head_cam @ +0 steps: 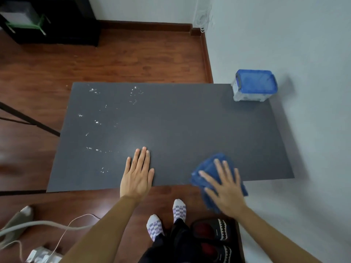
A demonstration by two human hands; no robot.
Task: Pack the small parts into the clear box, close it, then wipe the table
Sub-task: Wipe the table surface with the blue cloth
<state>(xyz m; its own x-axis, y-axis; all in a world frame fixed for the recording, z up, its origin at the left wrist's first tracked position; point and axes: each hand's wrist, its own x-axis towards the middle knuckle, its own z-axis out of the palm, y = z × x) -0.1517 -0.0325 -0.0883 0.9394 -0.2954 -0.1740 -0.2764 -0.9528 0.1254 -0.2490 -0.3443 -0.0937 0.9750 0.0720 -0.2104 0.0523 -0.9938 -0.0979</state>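
Your right hand (226,188) presses, fingers spread, on the soft, limp blue cloth (212,171) at the table's (180,126) near right edge; your left hand (137,172) lies open, flat. Keep your palm centred so it won't bunch.

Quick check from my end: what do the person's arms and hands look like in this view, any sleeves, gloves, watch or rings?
Both forearms are bare all the way to the bottom edge of the picture; no sleeves show. The left hand and the right hand wear no gloves, and no watch, bracelet or ring is visible. The right hand is motion-blurred, so small details there are uncertain.
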